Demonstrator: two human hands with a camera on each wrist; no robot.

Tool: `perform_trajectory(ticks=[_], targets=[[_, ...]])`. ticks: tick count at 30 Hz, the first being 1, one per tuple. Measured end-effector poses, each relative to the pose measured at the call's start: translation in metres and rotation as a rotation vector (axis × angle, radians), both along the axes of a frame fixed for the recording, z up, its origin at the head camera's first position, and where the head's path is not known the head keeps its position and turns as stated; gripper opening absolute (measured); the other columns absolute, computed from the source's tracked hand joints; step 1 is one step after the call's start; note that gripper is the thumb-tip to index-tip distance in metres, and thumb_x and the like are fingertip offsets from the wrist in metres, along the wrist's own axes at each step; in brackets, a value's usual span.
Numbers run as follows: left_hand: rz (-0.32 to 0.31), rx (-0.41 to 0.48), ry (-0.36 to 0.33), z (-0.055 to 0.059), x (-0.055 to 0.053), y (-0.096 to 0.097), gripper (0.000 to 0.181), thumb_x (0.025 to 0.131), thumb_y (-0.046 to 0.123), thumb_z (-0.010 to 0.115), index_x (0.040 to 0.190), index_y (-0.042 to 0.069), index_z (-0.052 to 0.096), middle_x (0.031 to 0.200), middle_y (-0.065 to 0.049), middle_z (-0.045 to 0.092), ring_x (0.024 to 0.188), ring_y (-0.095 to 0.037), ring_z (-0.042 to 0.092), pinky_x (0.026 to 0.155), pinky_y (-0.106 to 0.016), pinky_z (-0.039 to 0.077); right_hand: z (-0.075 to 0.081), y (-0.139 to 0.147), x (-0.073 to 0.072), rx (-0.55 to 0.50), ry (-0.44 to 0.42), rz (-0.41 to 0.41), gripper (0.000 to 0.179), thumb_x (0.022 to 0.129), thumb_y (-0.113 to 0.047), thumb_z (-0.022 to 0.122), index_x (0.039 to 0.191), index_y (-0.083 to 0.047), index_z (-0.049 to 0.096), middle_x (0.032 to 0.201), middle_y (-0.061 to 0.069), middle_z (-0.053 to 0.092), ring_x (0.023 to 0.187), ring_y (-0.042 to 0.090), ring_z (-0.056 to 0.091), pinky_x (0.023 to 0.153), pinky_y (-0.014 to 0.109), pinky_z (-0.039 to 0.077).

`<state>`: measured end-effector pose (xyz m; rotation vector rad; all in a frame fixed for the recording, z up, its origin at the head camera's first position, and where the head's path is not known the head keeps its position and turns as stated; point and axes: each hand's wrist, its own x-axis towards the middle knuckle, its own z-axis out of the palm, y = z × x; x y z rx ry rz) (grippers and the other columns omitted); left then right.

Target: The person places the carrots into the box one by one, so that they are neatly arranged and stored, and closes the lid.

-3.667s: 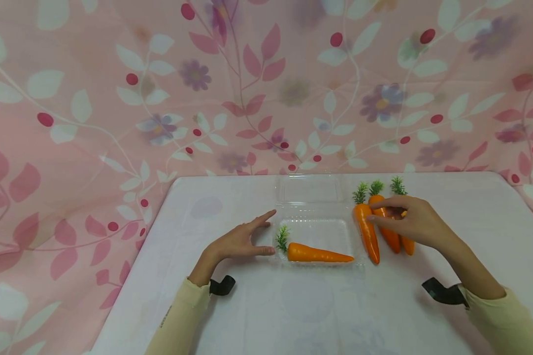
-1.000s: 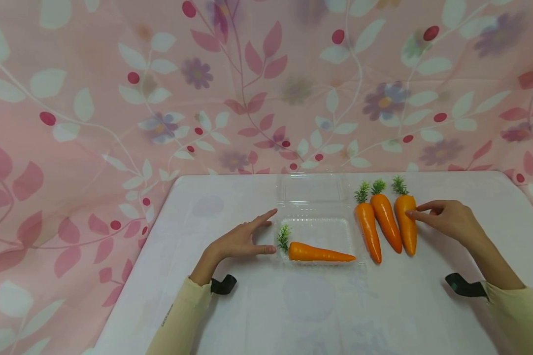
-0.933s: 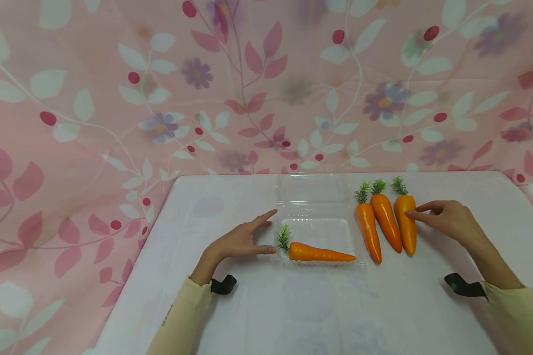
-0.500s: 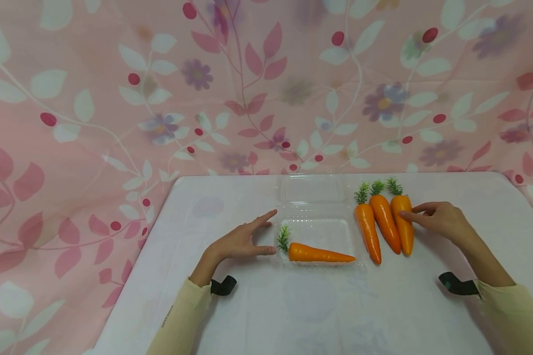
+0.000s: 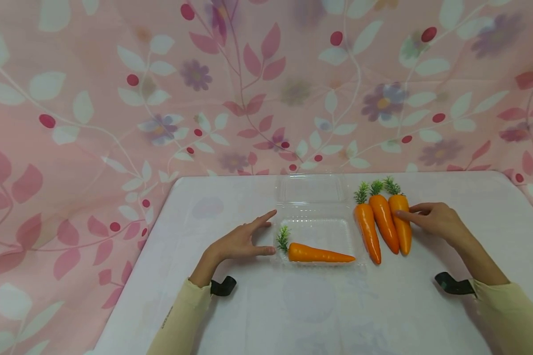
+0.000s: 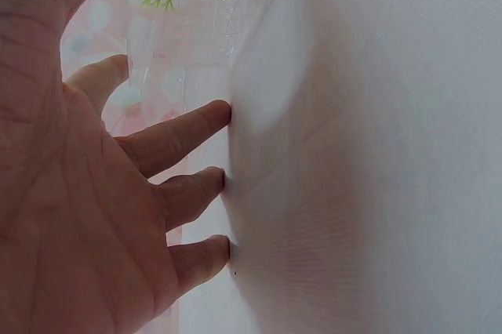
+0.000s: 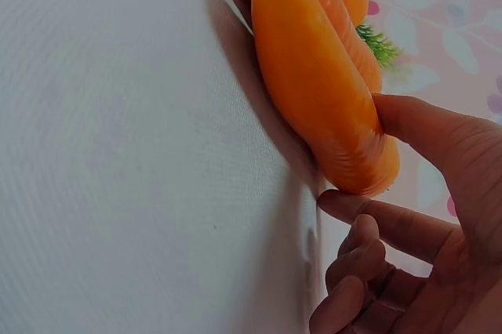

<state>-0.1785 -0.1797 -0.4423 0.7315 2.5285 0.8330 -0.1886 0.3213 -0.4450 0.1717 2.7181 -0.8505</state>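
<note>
One orange carrot [image 5: 315, 253] with a green leafy top lies in the front of a clear plastic clamshell box [image 5: 313, 229], its lid folded back. My left hand [image 5: 237, 241] rests at the box's left side, thumb and fingers spread, fingertips on the cloth in the left wrist view. To the right of the box, three more carrots lie side by side, leafy tops toward the wall. My right hand [image 5: 437, 220] pinches the rightmost carrot [image 5: 401, 224] near its thick end. In the right wrist view the thumb [image 7: 412, 126] presses its top and the index fingertip touches its lower edge.
The middle carrot [image 5: 384, 222] and the left carrot [image 5: 367, 234] lie close beside the rightmost one. A white cloth [image 5: 311, 305] covers the table. Behind it hangs a pink floral curtain [image 5: 266, 88]. Black wrist mounts [image 5: 223, 286] stick out from both sleeves.
My right hand has gone from over the carrots to the rightmost one's outer side, then slid that carrot left against the middle one. The left hand has stayed put.
</note>
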Motion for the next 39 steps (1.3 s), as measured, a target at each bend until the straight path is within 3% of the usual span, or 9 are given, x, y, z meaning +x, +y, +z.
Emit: perform_trajectory(ticks=[9,16,19,27,39], targets=[[0.003,-0.010,0.003,-0.001,0.000,0.000,0.097,0.082,0.060,0.071,0.158,0.037,0.016,0.148,0.004,0.047,0.142,-0.022,0.032,0.116,-0.054,0.018,0.001,0.000,0.004,-0.098,-0.003,-0.053,0.093,0.088,-0.066,0.058,0.132,0.016,0.049,0.130,0.038,0.046,0.105,0.046,0.051,0.081,0.054,0.050],[0.011,-0.010,-0.003,0.000,0.000,0.001,0.097,0.082,0.060,0.071,0.158,0.038,0.016,0.148,0.004,0.047,0.143,-0.022,0.031,0.116,-0.055,0.015,0.003,0.001,0.006,-0.082,0.037,-0.108,0.088,0.088,-0.063,0.062,0.130,0.014,0.051,0.126,0.037,0.047,0.103,0.047,0.046,0.079,0.055,0.048],[0.010,-0.011,-0.001,0.000,0.001,0.001,0.097,0.082,0.060,0.071,0.158,0.038,0.016,0.148,0.004,0.047,0.143,-0.022,0.031,0.116,-0.055,0.015,0.002,0.002,0.007,-0.067,0.068,-0.134,0.085,0.088,-0.061,0.063,0.130,0.012,0.052,0.121,0.035,0.050,0.100,0.046,0.047,0.077,0.053,0.049],[0.006,-0.004,-0.001,0.001,0.000,0.001,0.096,0.082,0.059,0.071,0.158,0.037,0.016,0.148,0.003,0.047,0.143,-0.023,0.032,0.116,-0.056,0.016,0.004,0.007,0.010,-0.089,0.163,-0.204,0.084,0.086,-0.061,0.066,0.129,0.010,0.055,0.116,0.032,0.053,0.096,0.040,0.047,0.061,0.028,0.044],[0.006,-0.003,-0.001,-0.001,0.000,0.000,0.096,0.083,0.059,0.071,0.158,0.038,0.016,0.148,0.004,0.047,0.142,-0.022,0.032,0.116,-0.056,0.015,0.018,0.008,0.014,-0.090,0.202,-0.191,0.080,0.085,-0.059,0.068,0.129,0.007,0.058,0.119,0.030,0.052,0.096,0.039,0.047,0.059,0.025,0.047]])
